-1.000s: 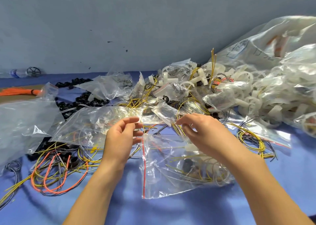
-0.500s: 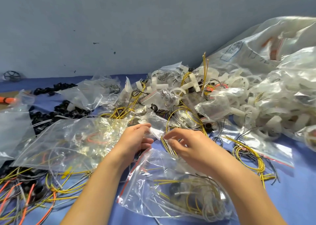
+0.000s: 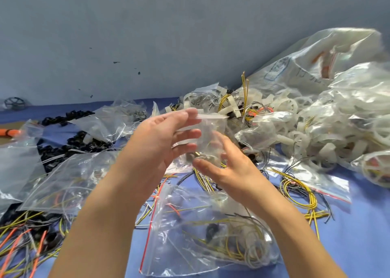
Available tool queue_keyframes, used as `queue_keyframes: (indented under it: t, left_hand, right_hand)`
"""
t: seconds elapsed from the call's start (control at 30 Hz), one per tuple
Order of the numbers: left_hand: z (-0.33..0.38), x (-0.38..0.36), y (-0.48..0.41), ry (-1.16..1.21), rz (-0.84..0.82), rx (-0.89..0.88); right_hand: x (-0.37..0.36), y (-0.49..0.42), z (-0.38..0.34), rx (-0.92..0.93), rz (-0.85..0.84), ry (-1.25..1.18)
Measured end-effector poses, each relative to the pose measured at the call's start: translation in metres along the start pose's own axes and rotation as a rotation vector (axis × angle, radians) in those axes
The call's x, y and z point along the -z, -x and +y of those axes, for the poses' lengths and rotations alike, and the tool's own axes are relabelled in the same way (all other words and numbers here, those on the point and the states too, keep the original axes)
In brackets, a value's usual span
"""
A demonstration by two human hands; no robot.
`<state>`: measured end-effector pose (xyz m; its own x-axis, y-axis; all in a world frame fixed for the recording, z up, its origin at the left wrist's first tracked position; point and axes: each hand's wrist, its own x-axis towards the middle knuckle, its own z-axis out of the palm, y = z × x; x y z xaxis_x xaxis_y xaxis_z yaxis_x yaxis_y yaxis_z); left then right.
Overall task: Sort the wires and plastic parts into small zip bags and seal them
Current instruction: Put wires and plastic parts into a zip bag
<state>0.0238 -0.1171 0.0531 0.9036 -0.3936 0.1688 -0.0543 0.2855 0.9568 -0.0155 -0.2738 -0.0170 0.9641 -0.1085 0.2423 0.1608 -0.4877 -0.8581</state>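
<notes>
Both hands have been raised off the desk [image 3: 358,246] since 0.5 s ago. Back then they were held low, fingertips bunched at the mouth of the large zip bag [image 3: 200,235]. Now a small zip bag [image 3: 212,129] is held up between them, above the middle of the desk. Left hand [image 3: 156,144]: fingers spread and nearly straight, tips laid against the small zip bag's left edge and top strip. Right hand [image 3: 232,172]: thumb seen in front of the bag's lower part, fingers seen through the plastic behind it, so it is gripped from below; the exact pinch point is lost to motion blur. Small dark and brassy contents are seen at its bottom, type not readable. The large zip bag is no longer touched by the fingers. It lies by the desk's near edge, red seal strip on its left side, yellow wires [image 3: 232,252] and a black part [image 3: 211,229] inside. Layout otherwise unchanged: second clear bag [image 3: 69,178] toward the left edge, black parts [image 3: 69,144] behind it, loose orange and yellow wires [image 3: 21,239] at the near left corner, yellow wire coil [image 3: 306,185] right of the hands, white plastic parts [image 3: 295,134] heaped toward the far right corner, big clear sack [image 3: 312,70] against the grey wall [image 3: 126,34].
</notes>
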Motion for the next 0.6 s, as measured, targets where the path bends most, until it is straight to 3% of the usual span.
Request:
queue_keyframes:
  t: [0.13, 0.23, 0.3, 0.37, 0.47, 0.6]
  left_hand:
    - [0.009, -0.005, 0.020, -0.009, -0.077, -0.116]
    - [-0.003, 0.013, 0.021, -0.167, 0.155, -0.145]
    - [-0.014, 0.023, 0.024, -0.226, 0.195, 0.002]
    - [-0.027, 0.029, 0.032, -0.215, 0.059, 0.166]
    - [-0.041, 0.031, 0.047, -0.218, -0.112, 0.189]
    - [-0.045, 0.035, 0.051, -0.246, -0.048, 0.105]
  right_hand:
    - [-0.003, 0.010, -0.017, 0.070, 0.034, -0.339]
    - [-0.007, 0.019, -0.024, -0.078, -0.016, -0.622]
    - [-0.011, 0.022, -0.025, -0.145, -0.025, -0.712]
    - [-0.015, 0.024, -0.026, -0.166, -0.025, -0.728]
    - [-0.020, 0.025, -0.029, -0.153, -0.034, -0.696]
    - [-0.019, 0.028, -0.031, -0.105, -0.100, -0.637]
